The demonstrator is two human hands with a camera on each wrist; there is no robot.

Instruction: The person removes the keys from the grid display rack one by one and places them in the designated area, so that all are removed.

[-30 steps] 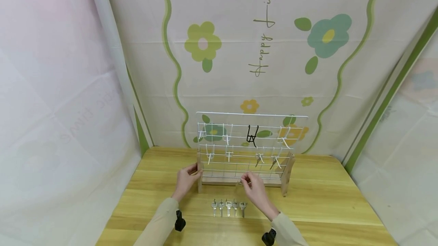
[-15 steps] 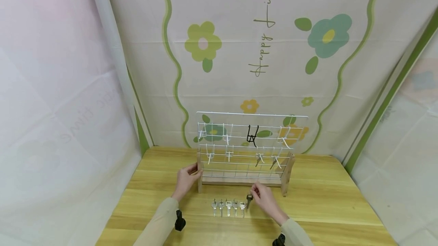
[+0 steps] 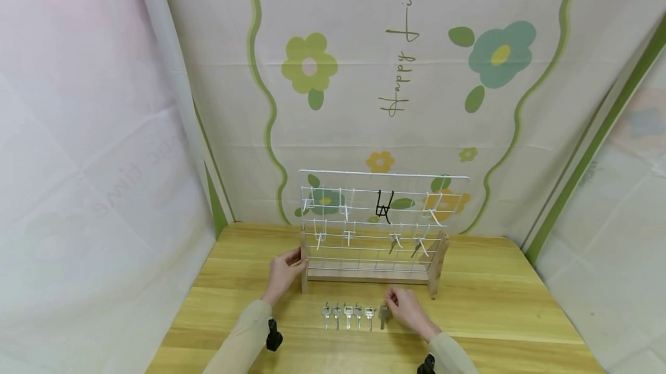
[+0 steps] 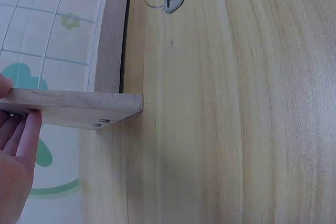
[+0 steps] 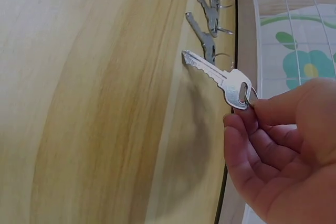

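Note:
In the right wrist view my right hand (image 5: 283, 150) pinches the small ring of a silver key (image 5: 234, 90) between thumb and forefinger. The blade slants down to the table, its tip close over the wood. In the head view this key (image 3: 384, 313) is at the right end of a row of several keys (image 3: 348, 316) on the table. My left hand (image 3: 283, 273) grips the left wooden upright (image 4: 68, 100) of the white wire rack (image 3: 364, 258), thumb on one face and fingers on the other. Two keys (image 3: 417, 248) hang from hooks at the rack's lower right.
White hooks (image 3: 346, 211) and one black hook (image 3: 384, 207) hang on the rack's wires. Its wooden base bar (image 3: 364, 274) runs just behind the row of keys. A printed cloth (image 3: 364, 119) rises behind the wooden table (image 3: 494, 304).
My right hand has carried the key from in front of the rack's base down and toward me, to the row's right end. My left hand has stayed on the upright.

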